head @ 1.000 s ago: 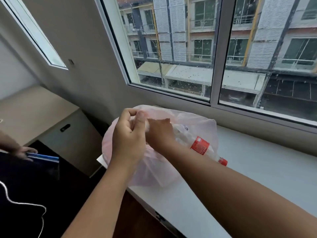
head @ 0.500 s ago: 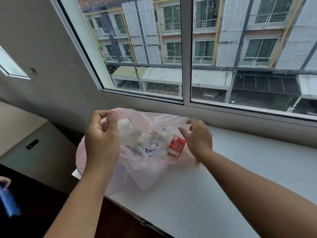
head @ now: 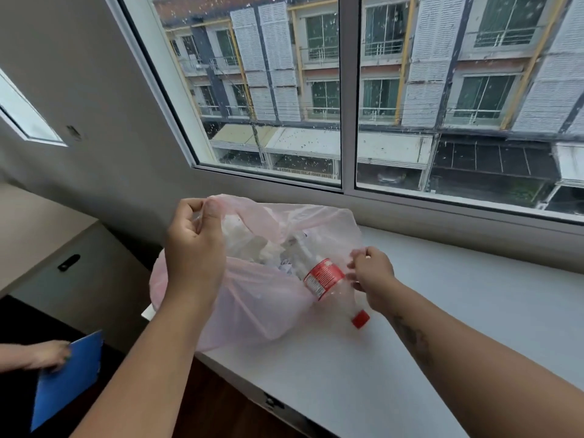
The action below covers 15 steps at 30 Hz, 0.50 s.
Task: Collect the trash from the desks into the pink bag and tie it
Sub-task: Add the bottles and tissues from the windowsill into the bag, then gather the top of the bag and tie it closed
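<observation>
The pink bag (head: 252, 298) is lying open-mouthed on the white desk (head: 442, 311) under the window (head: 268, 90), partly overhanging the desk's end. The left hand (head: 192, 248) is pinching the rim high; the right hand (head: 371, 273) is pinching film beside the red-labelled bottle (head: 325, 276). Judged risks: the bottle, pointing cap-first outward, sliding out as the rims are gathered; the overhang dragging the bag off. Whether the bottle's neck is lying inside the film cannot be told.

A smooth white worktop (head: 474, 298) carries a translucent pink plastic bag (head: 252, 305), which lies near its left end and sags over the front edge. A clear plastic bottle with red label and cap (head: 325, 278) juts from the bag's mouth toward the bare surface.
</observation>
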### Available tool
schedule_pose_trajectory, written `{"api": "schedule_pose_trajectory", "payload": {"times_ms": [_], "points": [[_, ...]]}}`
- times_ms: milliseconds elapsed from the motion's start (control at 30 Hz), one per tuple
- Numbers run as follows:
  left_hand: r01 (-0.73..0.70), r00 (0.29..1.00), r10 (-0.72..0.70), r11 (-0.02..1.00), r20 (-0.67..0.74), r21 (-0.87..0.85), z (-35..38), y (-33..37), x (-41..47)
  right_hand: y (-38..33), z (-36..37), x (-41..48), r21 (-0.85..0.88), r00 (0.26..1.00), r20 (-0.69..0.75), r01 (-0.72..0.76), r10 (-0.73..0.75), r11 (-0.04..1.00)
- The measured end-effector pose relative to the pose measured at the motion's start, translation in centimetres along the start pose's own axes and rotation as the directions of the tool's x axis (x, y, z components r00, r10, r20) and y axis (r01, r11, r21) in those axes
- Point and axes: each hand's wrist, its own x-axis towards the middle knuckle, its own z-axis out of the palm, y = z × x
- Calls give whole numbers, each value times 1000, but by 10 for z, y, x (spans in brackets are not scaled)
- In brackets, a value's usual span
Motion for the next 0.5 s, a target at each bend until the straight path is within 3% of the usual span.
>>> {"api": "schedule_pose_trajectory", "payload": {"times_ms": [133, 267, 500], "points": [[-29, 998, 29, 1000, -51, 2, -5, 11, 29, -41, -9, -2, 83, 992, -70, 111, -106, 990], [-31, 996, 36, 998, -81, 62, -12, 24, 65, -87, -26, -9, 56, 981, -34, 194, -192, 979], [-51, 993, 57, 997, -104, 59, -13, 61, 111, -143, -69, -23, 54, 944, -152, 302, -291, 952]]}}
